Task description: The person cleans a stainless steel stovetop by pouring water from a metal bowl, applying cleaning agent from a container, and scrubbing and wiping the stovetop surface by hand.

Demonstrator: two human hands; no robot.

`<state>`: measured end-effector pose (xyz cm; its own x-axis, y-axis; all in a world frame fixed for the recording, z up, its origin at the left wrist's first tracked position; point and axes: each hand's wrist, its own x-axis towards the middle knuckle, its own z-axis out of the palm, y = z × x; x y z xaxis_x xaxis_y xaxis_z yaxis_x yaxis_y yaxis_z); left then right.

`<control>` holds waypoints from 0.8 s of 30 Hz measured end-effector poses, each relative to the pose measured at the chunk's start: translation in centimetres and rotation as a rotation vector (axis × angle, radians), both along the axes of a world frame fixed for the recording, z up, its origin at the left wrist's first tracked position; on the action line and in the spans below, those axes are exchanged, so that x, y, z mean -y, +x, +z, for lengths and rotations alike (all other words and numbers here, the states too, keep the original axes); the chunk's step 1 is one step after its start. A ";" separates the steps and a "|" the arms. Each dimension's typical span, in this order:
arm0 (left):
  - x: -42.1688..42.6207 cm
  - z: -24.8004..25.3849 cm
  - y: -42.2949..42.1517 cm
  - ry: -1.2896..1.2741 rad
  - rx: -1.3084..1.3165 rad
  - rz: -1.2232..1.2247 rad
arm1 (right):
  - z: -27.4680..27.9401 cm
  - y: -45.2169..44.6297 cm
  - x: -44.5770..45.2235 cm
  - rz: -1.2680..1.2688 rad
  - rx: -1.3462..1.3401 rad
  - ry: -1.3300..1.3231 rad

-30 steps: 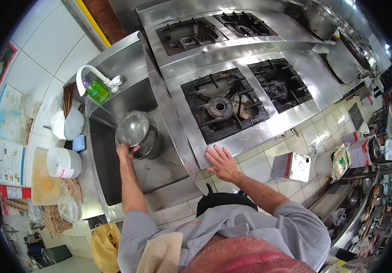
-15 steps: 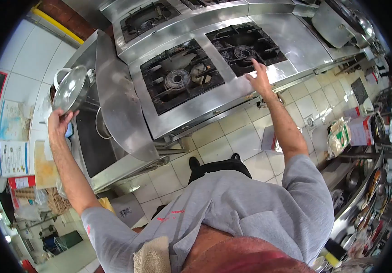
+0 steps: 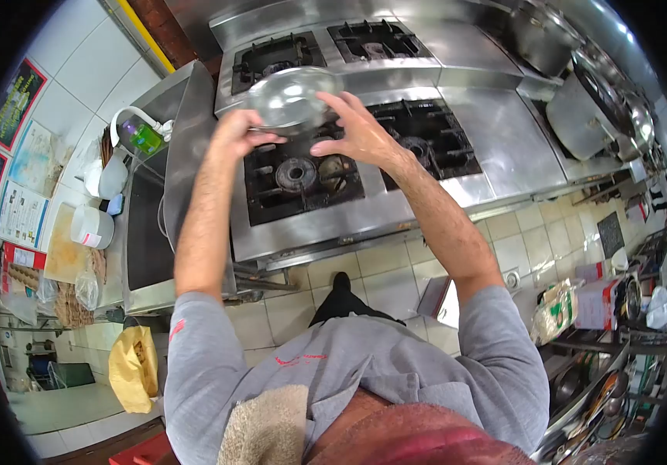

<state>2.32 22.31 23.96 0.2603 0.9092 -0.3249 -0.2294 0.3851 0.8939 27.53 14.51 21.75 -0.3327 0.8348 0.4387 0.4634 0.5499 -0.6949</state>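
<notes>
A shiny, shallow round bowl (image 3: 293, 97), slightly blurred, is held up above the stove's left front burner (image 3: 296, 177). Glass or metal, I cannot tell which. My left hand (image 3: 234, 136) grips its near left rim between thumb and fingers. At the bowl's right side is my right hand (image 3: 353, 132), thumb and fingers spread apart; its fingertips overlap the rim in view, and whether they touch it I cannot tell. Below my right wrist lies the right front burner (image 3: 419, 147), with its black grate.
To the left is a sink (image 3: 144, 248) with a white tap (image 3: 128, 116) and a green soap bottle (image 3: 144, 138). A white tub (image 3: 92, 227) stands on its far left edge. Large metal pots (image 3: 581, 116) stand at the right back. A yellow bag (image 3: 134, 368) hangs at lower left.
My left hand has carried the bowl from over the sink rightward to above the stove. My right hand has moved left from the right front burner to the bowl's side.
</notes>
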 end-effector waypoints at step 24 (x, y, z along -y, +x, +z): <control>-14.3 -16.3 5.6 0.492 -0.207 0.067 | -4.8 8.3 -41.4 -0.818 0.008 0.084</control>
<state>7.95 36.60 7.65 0.1723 0.9794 0.1049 -0.0385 -0.0997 0.9943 35.81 55.89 16.98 0.3636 0.7793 0.5103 0.7450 0.0856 -0.6616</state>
